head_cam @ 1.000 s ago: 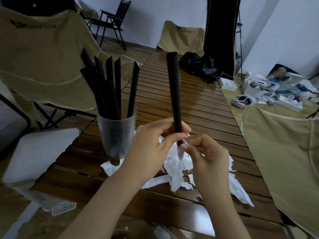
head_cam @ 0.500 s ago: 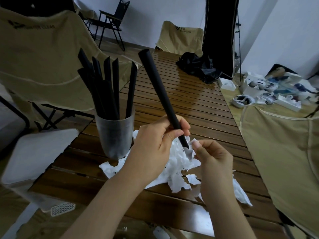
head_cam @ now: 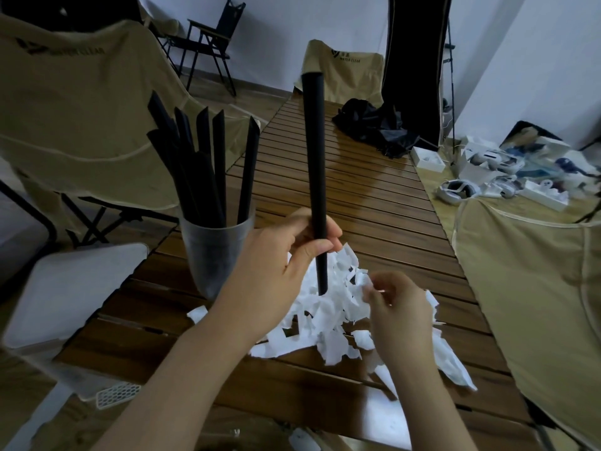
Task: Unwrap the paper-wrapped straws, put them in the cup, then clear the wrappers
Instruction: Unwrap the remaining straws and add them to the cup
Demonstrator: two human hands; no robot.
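Note:
My left hand (head_cam: pixel 276 271) grips a bare black straw (head_cam: pixel 314 164) near its lower end and holds it upright over a pile of torn white paper wrappers (head_cam: pixel 328 317). Just right of the straw's tip, my right hand (head_cam: pixel 400 314) pinches a small scrap of white wrapper (head_cam: pixel 362 279). A translucent cup (head_cam: pixel 214 255) holding several black straws (head_cam: pixel 201 164) stands on the slatted wooden table (head_cam: pixel 357 196), to the left of my left hand.
Beige folding chairs stand at the left (head_cam: pixel 81 118), far end (head_cam: pixel 341 70) and right (head_cam: pixel 533 288) of the table. A black cloth bundle (head_cam: pixel 374 125) lies at the table's far end. White boxes and headsets (head_cam: pixel 487 177) lie on the floor at the right.
My left hand has swung the straw from leaning left back to upright. My right hand has pulled away from the straw's lower end with a scrap of wrapper.

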